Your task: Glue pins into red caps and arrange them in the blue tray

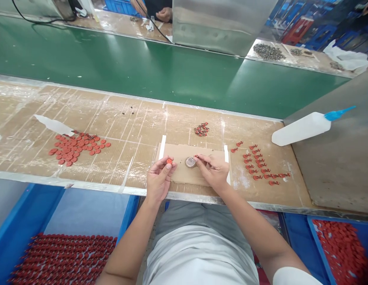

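My left hand (160,177) is closed in a pinch around a small round red disc (169,161), its face turned up. My right hand (215,171) is closed too, its fingertips pinching a tiny reddish part (196,156) that is mostly hidden by the fingers. Right under those fingertips a small round dish (190,162) with a greyish surface rests on a cardboard pad (184,177). Beyond the pad lies a little heap of red-and-dark slender parts (202,129). Right of the pad, several red discs with slender parts attached (257,161) lie in rough rows.
A pile of red discs (74,148) lies left, beside a white sheet (55,125). A white squeeze bottle (302,128) leans at the metal wall on the right. Blue trays with red parts (68,257) stand below the table. Past the green belt (127,67), another person's hands (164,14) show.
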`<move>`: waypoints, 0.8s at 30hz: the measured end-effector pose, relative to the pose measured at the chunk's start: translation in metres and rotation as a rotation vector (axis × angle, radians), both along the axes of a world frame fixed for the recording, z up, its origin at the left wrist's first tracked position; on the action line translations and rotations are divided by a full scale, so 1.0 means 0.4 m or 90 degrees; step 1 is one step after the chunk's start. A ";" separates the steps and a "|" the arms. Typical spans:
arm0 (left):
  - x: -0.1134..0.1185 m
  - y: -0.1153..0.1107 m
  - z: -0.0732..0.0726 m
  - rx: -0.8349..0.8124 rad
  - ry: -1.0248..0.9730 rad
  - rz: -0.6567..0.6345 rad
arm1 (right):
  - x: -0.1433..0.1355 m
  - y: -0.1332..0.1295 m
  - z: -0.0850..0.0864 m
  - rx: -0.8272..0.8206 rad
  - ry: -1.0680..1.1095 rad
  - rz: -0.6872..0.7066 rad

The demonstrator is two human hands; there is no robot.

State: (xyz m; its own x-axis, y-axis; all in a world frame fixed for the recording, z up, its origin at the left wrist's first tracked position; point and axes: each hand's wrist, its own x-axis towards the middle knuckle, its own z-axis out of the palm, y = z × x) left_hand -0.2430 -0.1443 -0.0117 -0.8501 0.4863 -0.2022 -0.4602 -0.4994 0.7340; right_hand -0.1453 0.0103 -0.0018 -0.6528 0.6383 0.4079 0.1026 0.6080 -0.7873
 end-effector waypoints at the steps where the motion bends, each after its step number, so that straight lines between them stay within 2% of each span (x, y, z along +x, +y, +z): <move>1: 0.000 0.000 0.001 -0.002 -0.001 0.001 | -0.001 0.001 -0.004 0.013 -0.007 0.001; 7: 0.000 0.000 0.004 -0.006 0.000 -0.007 | -0.003 0.008 -0.022 0.062 -0.008 0.047; 13: 0.000 -0.001 0.004 -0.006 0.001 -0.005 | -0.002 0.008 -0.022 0.095 0.011 0.102; 24: 0.001 0.000 0.006 0.001 -0.004 -0.002 | -0.008 0.006 -0.016 0.089 0.004 0.108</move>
State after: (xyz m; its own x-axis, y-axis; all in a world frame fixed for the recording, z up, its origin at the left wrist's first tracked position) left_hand -0.2426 -0.1445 -0.0093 -0.8477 0.4889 -0.2059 -0.4656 -0.4997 0.7304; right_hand -0.1486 0.0125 -0.0084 -0.7433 0.4569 0.4886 -0.0146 0.7191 -0.6947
